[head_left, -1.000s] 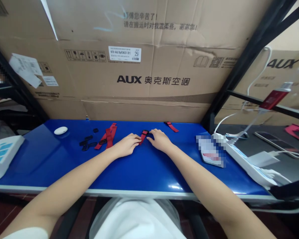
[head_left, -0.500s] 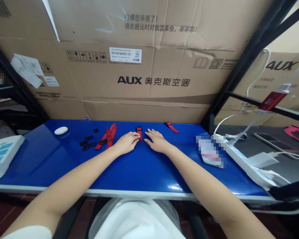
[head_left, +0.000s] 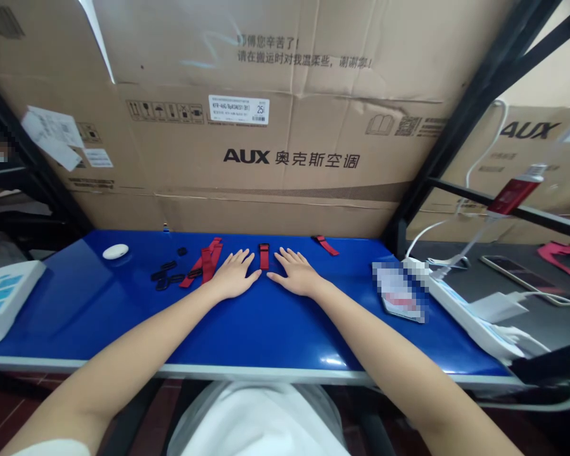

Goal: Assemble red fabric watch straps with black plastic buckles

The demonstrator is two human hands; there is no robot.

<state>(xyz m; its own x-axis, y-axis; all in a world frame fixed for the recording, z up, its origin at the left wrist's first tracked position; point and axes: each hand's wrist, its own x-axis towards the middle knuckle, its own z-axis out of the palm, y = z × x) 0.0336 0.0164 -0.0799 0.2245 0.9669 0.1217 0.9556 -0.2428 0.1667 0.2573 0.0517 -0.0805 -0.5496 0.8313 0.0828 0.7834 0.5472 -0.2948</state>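
Observation:
A short red strap with a black buckle at its far end (head_left: 264, 258) lies on the blue tabletop (head_left: 261, 329). On its left my left hand (head_left: 235, 274) rests flat with fingers spread, holding nothing. My right hand (head_left: 295, 271) lies flat on the other side, fingers apart and nothing in it. Left of my left hand are overlapping red straps (head_left: 207, 261) and several small black buckles (head_left: 168, 275). Another red strap with a black buckle (head_left: 327, 246) sits farther back, to the right of my right hand.
A white round object (head_left: 116, 252) and a white device (head_left: 9, 297) are at the left. To the right lie a phone (head_left: 401, 297) and a white power strip (head_left: 465, 310) with cables. A large cardboard box (head_left: 247, 209) stands behind the table.
My left hand has let go of the middle red strap, moved slightly left and spread its fingers. My right hand has shifted slightly left.

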